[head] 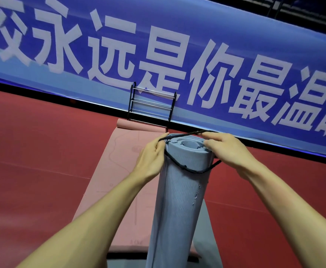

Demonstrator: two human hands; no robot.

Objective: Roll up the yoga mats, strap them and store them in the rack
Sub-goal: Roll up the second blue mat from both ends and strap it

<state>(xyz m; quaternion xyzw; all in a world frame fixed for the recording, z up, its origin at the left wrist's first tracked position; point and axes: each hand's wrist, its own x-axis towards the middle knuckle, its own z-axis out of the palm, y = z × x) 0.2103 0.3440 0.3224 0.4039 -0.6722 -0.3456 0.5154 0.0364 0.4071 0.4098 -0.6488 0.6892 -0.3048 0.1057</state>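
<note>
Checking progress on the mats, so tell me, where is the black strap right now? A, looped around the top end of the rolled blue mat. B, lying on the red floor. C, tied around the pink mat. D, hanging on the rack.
A: the black strap loops around the upper end of the rolled blue mat, and the left hand and right hand each hold it.

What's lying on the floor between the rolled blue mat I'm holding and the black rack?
The pink mat, spread flat, its far end curled up just in front of the rack. The head view shows it.
</note>
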